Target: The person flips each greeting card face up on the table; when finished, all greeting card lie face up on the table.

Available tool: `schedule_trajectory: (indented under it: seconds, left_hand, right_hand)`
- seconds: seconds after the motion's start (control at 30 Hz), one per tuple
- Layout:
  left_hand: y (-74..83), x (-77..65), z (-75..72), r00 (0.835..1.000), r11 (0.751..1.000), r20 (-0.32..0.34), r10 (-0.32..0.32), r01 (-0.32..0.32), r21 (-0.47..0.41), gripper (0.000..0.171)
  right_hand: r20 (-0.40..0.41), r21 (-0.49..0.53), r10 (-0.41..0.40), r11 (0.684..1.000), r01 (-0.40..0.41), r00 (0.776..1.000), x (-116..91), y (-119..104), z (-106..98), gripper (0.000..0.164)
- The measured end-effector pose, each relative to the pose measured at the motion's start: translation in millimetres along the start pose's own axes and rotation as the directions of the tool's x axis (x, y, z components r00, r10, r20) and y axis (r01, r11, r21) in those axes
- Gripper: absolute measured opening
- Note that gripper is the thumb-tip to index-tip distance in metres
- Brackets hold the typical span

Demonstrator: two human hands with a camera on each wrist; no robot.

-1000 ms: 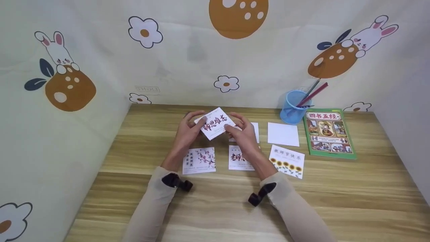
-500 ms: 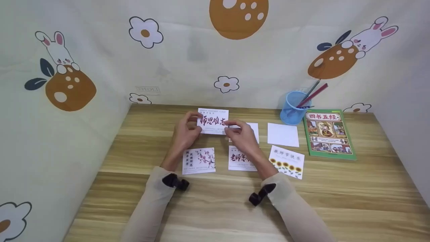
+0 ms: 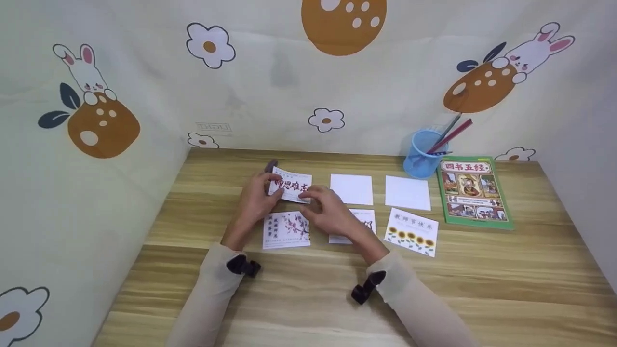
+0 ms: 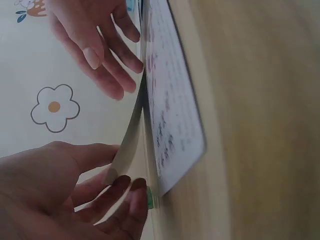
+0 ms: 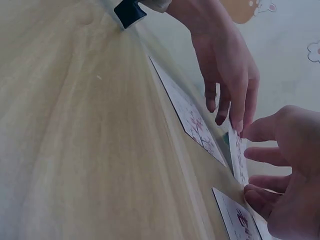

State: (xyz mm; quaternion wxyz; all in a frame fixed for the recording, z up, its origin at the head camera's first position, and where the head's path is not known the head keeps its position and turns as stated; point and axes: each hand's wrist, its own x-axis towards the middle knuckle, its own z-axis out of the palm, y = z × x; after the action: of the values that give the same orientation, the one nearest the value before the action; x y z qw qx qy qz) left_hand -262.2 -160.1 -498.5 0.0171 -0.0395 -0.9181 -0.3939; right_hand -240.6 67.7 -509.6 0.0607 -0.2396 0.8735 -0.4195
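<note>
A white card (image 3: pixel 292 185) with red brush lettering slants up off the table, bowed along its length. My left hand (image 3: pixel 255 200) pinches its left side between thumb and fingers, as the left wrist view shows from the edge. At its right side is my right hand (image 3: pixel 332 212), fingers loosely extended with the tips at the card's edge. Just in front lies a plum-blossom card (image 3: pixel 287 231). Another red-lettered card (image 3: pixel 365 220) lies partly hidden under my right hand. In the right wrist view, the held card (image 5: pixel 238 157) stands behind the plum-blossom card (image 5: pixel 187 117).
Two blank white cards (image 3: pixel 351 189) (image 3: pixel 407 193) lie to the right, above a sunflower card (image 3: pixel 412 233). A blue pen cup (image 3: pixel 420 159) and a green-bordered book (image 3: pixel 475 193) stand and lie farther right. A small dark object (image 3: pixel 271 165) shows behind my left hand.
The held card was turned from a diagonal to nearly square, then came lower and toward me. My right hand has loosened from its pinch and moved left, uncovering the middle blank card.
</note>
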Motion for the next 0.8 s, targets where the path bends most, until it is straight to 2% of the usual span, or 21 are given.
schedule_trajectory:
  seconds: [0.17, 0.27, 0.43, 0.6, 0.7, 0.8]
  left_hand:
    - [-3.4, -2.6, 0.6, 0.994, 0.994, 0.108, 0.026, -0.038, 0.104, 0.056]
    - [-4.0, -4.8, -0.1, 0.989, 0.986, 0.148, 0.006, -0.030, 0.163, 0.059]
    - [-2.6, -6.4, -1.3, 0.988, 0.980, 0.147, -0.044, 0.014, 0.197, 0.059]
    - [5.4, -6.5, 4.5, 0.991, 0.975, 0.101, -0.083, 0.060, 0.213, 0.058]
    - [15.3, -7.0, 11.8, 0.996, 0.983, 0.075, -0.042, 0.028, 0.182, 0.056]
    - [28.2, -6.1, 19.7, 0.996, 0.990, 0.076, 0.056, -0.065, 0.129, 0.052]
  right_hand:
    - [0.063, -0.105, -0.032, 0.994, 0.038, 0.997, -2.8, 0.1, 4.0, 0.050]
    - [0.079, -0.113, -0.031, 0.993, 0.039, 0.996, -3.2, 0.9, 5.6, 0.052]
    - [0.061, -0.037, -0.052, 0.998, 0.054, 0.997, -1.8, -0.1, 4.7, 0.048]
    - [-0.020, 0.098, -0.031, 0.995, 0.033, 0.999, -3.4, 3.4, -6.9, 0.039]
    - [-0.079, 0.155, 0.014, 0.988, -0.001, 0.997, -10.3, 12.0, -19.1, 0.037]
    - [-0.140, 0.187, 0.062, 0.982, -0.035, 0.988, -20.8, 24.3, -34.4, 0.037]
